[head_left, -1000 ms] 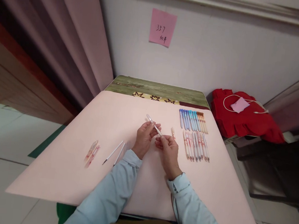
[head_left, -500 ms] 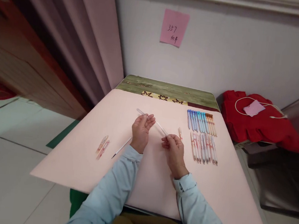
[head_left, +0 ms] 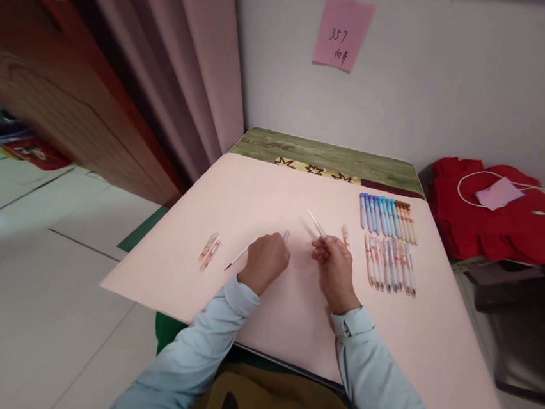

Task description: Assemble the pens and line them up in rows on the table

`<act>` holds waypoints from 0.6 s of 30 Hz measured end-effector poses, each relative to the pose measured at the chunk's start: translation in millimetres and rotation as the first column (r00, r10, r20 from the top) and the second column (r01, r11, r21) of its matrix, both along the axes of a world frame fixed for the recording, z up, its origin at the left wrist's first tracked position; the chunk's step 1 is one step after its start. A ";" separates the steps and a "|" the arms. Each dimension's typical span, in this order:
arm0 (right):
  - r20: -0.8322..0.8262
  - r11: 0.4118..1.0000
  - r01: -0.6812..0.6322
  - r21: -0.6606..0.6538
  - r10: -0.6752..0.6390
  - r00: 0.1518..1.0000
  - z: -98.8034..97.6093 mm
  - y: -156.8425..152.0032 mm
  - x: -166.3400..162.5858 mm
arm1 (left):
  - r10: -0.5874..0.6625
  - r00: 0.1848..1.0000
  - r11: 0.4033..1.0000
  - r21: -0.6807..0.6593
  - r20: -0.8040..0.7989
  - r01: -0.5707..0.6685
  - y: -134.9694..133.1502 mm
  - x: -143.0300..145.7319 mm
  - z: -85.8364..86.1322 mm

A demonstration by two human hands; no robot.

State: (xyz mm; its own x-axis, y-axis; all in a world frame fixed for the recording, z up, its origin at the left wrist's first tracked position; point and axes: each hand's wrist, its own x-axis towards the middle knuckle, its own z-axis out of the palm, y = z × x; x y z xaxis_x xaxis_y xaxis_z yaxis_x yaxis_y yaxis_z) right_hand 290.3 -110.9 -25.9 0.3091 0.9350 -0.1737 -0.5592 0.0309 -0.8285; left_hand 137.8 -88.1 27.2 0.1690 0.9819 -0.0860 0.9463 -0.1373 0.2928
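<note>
Two pen caps lay near the left edge of the pink sheet. A refill lay just left of the left hand, which was closed around a clear pen barrel, knuckles up. Right hand pinched a thin white refill, tilted up. Rows of pens lay toward the right edge

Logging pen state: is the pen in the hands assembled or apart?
Apart: right hand holds thin white refill; left hand holds clear barrel.
</note>
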 end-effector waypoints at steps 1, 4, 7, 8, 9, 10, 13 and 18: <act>-0.005 1.000 0.007 -0.001 -0.007 1.000 0.0 -0.4 0.4 | -0.008 1.000 1.000 -0.005 -0.016 0.008 -2.8 2.4 -2.0; -0.012 1.000 0.011 -0.003 -0.011 1.000 -0.5 -0.8 0.9 | 0.020 0.999 1.000 0.009 0.051 -0.020 -4.2 -0.4 -2.1; 0.004 1.000 -0.005 0.004 0.005 1.000 -1.0 -0.4 -0.4 | 0.097 0.925 0.995 -0.002 0.368 -0.104 5.7 -5.3 2.7; 0.017 1.000 -0.004 0.007 0.004 1.000 -1.0 -0.4 -1.2 | 0.123 0.838 0.992 -0.036 0.532 -0.123 11.5 -4.3 3.7; 0.037 1.000 0.003 0.011 -0.003 0.999 -0.8 -0.3 -2.1 | 0.153 0.704 0.988 -0.088 0.693 -0.129 18.3 -1.3 3.9; 0.061 1.000 0.015 0.018 -0.016 0.998 -0.7 -0.2 -2.9 | 0.188 0.531 0.982 -0.152 0.826 -0.111 25.9 3.6 3.0; 0.162 0.997 0.075 0.037 -0.080 0.984 -1.5 0.8 -4.3 | 0.321 0.015 0.947 -0.321 0.947 0.008 49.2 26.4 -6.3; 0.324 0.981 0.193 0.028 -0.192 0.927 -8.4 6.1 -0.4 | 0.442 -0.386 0.888 -0.456 0.810 0.060 72.6 57.9 -32.0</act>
State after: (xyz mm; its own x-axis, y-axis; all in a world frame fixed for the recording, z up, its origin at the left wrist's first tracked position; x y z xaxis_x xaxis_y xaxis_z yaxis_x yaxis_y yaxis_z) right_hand 289.9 -104.8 -34.4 0.5230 0.8515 -0.0381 -0.2448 0.1073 -0.9636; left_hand 195.7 -15.5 -4.9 0.0724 0.9575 -0.2791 -0.6432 0.2587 0.7207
